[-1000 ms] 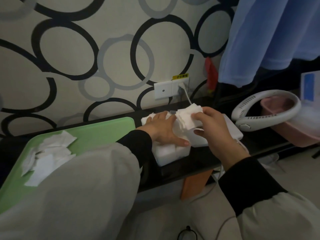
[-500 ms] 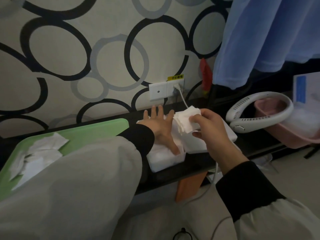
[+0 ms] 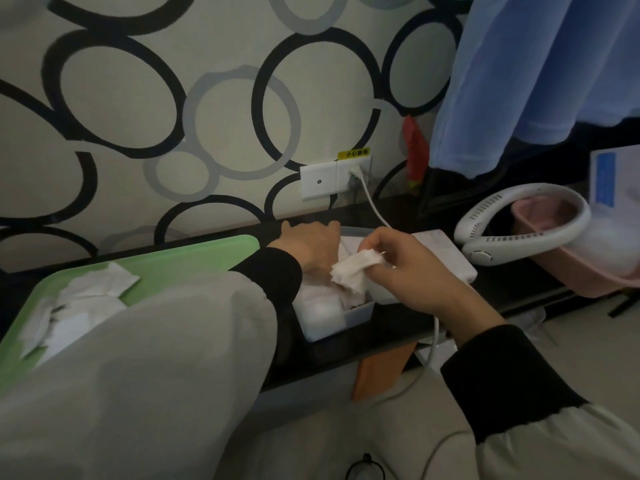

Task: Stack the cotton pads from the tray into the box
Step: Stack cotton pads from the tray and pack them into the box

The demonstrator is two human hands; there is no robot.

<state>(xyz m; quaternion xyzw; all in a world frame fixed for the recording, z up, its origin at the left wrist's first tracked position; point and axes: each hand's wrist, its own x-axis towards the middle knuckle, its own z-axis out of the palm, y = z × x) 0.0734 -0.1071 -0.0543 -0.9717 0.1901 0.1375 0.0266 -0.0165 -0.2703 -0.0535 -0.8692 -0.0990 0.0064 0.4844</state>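
Note:
A white box (image 3: 356,315) stands on the dark shelf between my hands, with white cotton pads (image 3: 320,304) inside. My right hand (image 3: 412,268) pinches a small stack of cotton pads (image 3: 355,273) and holds it tilted over the box's open top. My left hand (image 3: 310,244) lies over the far part of the box, fingers curled at its back rim; what it grips is hidden. On the left, the green tray (image 3: 187,259) holds several loose white pads (image 3: 86,296), partly covered by my grey sleeve.
A flat white lid (image 3: 441,251) lies right of the box. A white neck fan (image 3: 526,226) rests on a pink basin (image 3: 595,271) further right. A white cable (image 3: 372,202) runs from the wall socket. Blue cloth (image 3: 540,71) hangs at upper right.
My right hand lowered the stack of pads toward the box opening and tilted it. My left hand slid from the box's near part to its far rim.

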